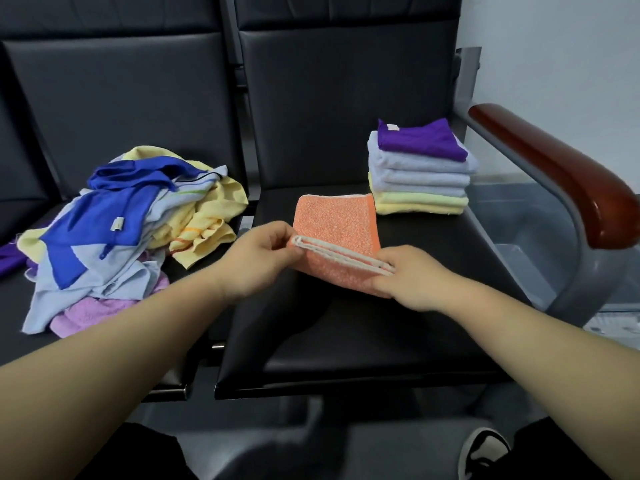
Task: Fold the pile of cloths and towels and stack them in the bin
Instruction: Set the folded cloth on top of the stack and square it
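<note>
At the bottom right of the frame a black-and-white shoe [485, 452] shows, and from the lower corners two bare forearms reach up toward the middle. There the left hand [258, 259] pinches the left end of the white-trimmed edge of an orange towel [336, 220] between thumb and fingers, and the right hand [414, 280] grips the right end of that same edge. Both are closed on the cloth, which lies doubled over on the black seat [346, 341] at centre frame. By the look of it this towel is mid-fold, with perhaps one more fold to go. At the middle left, on the neighbouring seat, lies the unfolded pile [121, 230], a jumble of blue, yellow, pale blue and lilac cloths with several pieces in it. Just beyond the orange towel, right of centre, stands the folded stack [419, 174], with yellow at the bottom, pale blue in the middle and purple on top. The grey bin [530, 230] sits at the right, past the red-brown armrest [571, 178], and no cloth is visible in it. I judge the folding roughly half done and the stacking in the bin not yet begun.
</note>
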